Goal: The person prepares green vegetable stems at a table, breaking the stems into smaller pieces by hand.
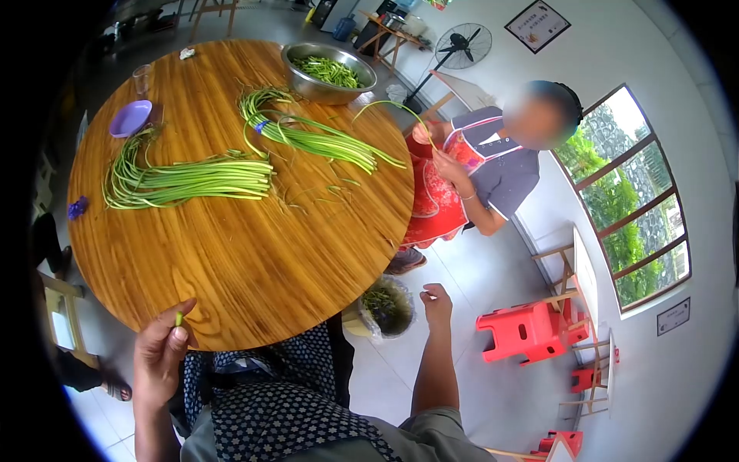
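Pinched between the thumb and fingers of my left hand (163,346) is a short green piece of garlic scape (179,319), at the table's near edge. My right hand (436,302) is out to the right of the table, near the lined waste bin (387,308). Its fingers are closed, and whatever they may hold is too small to make out. On the round wooden table (254,262) lies a loose pile of long garlic scapes (192,181). Behind it is a second bundle of garlic scapes (323,142) with a purple tie. A steel bowl (331,94) holds cut green pieces.
Across the table's right side, a person in a red apron (439,185) holds one long scape (392,105) with both hands. A purple dish (131,118), a clear cup (142,78) and a purple scrap (78,208) sit at the left. Red stools (523,331) stand right.
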Demonstrator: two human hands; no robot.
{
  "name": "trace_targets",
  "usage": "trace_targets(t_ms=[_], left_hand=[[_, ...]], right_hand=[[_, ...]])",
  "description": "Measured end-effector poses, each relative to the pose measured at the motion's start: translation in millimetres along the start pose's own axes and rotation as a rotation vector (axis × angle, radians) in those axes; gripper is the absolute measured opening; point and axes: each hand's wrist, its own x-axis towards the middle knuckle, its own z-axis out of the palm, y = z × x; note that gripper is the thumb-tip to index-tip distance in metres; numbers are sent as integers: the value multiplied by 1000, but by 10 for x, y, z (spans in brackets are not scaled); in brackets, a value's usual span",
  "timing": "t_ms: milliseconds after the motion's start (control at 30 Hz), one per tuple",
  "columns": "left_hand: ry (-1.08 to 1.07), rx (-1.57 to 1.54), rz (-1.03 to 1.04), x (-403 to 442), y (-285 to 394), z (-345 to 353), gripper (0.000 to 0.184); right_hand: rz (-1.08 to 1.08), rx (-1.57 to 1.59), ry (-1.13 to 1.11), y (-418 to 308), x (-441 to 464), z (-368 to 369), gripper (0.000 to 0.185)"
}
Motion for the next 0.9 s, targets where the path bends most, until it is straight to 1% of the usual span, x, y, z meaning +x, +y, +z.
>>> trace_targets(t_ms=[33,67,100,133,167,200,233,267,300,333,367,400,467,500,533,600,733,800,833,900], left_hand=[[-9,113,-22,2,40,37,22],[-4,113,-21,-7,29,83,22],[91,119,32,-11,-13,150,23],[186,128,84,-7,-50,211,25],[170,91,88,-3,-59,226,21],[177,75,87,-21,-67,183,17],[116,39,113,-5,-192,197,13],[79,23,123,-29,-296,173,9],[-26,302,181,8,-129,93,10],[-49,272,111,28,-94,136,14],[-68,260,97,63,-55,173,15],[-108,232,91,83,-24,182,16],[-133,226,63,110,11,220,14],[-162,189,49,123,20,252,11],[-164,183,54,121,21,265,11],[-154,160,-5,80,23,249,12],[-113,82,8,10,-82,110,16],[-183,-37,-68,-10,-172,50,17],[-181,-41,-73,-12,-195,37,17],[-199,-157,-170,9,-228,45,16]], right_hand=[[-6,-75,29,318,98,67,15],[-12,-148,60,486,155,83,13],[-15,-146,58,515,186,58,13],[-51,-215,114,547,210,40,12],[-89,-277,161,562,225,55,10],[-206,-279,210,775,309,88,10],[-102,-212,248,678,320,220,14],[-123,110,262,570,333,358,20],[-67,250,37,14,246,310,21],[-136,302,61,-961,-60,393,15],[-128,434,-98,-1608,-338,458,15],[-115,552,-234,-2079,-601,518,17],[-264,617,-484,-2728,-1043,671,17],[-379,706,-623,-2975,-1201,747,17],[-499,789,-764,-3178,-1304,812,18],[-688,470,-909,-3486,-1359,861,19],[-702,473,-963,-3589,-1370,1049,20],[-661,483,-1026,-3631,-1382,1035,22],[-611,520,-1049,-3629,-1406,1052,23],[-602,515,-1039,-3707,-1383,982,23]])
